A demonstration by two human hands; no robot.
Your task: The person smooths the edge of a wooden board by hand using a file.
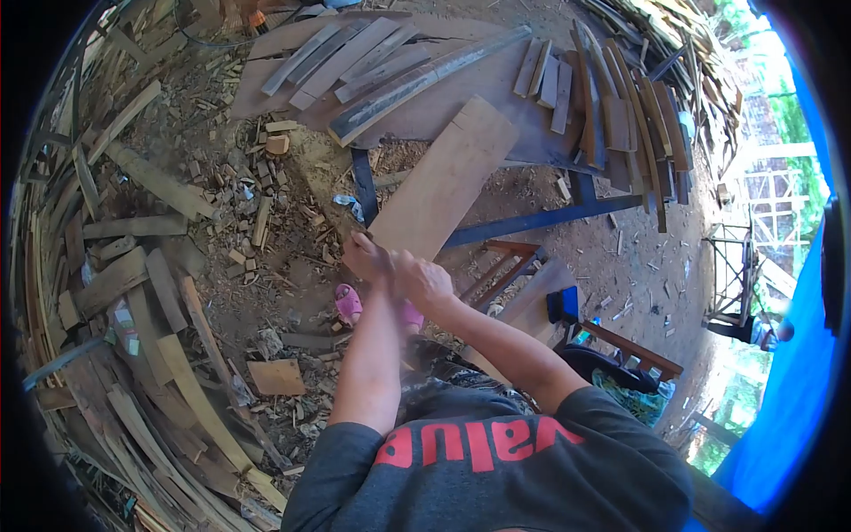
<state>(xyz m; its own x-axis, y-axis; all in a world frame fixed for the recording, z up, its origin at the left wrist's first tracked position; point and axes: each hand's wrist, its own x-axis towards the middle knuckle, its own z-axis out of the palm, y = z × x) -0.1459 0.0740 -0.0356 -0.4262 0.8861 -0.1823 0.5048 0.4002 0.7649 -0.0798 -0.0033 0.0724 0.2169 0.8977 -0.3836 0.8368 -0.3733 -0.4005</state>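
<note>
A wide, flat wooden board (443, 182) slants away from me, its far end over the edge of the work table (292, 66). At its near left corner, my left hand (362, 257) is closed, with the fingers curled around the board's edge. Close beside it, my right hand (424, 282) grips the near end, its back toward me and most of its fingertips hidden. The hands nearly touch, and the area between them is slightly blurred.
A long dark-faced beam (425, 84) and several short planks (346, 62) lie on the table. More strips (620, 115) are stacked at its right. Wood scraps (257, 204) cover the ground. Piled boards (160, 346) line the left. A wooden frame (510, 266) stands at right.
</note>
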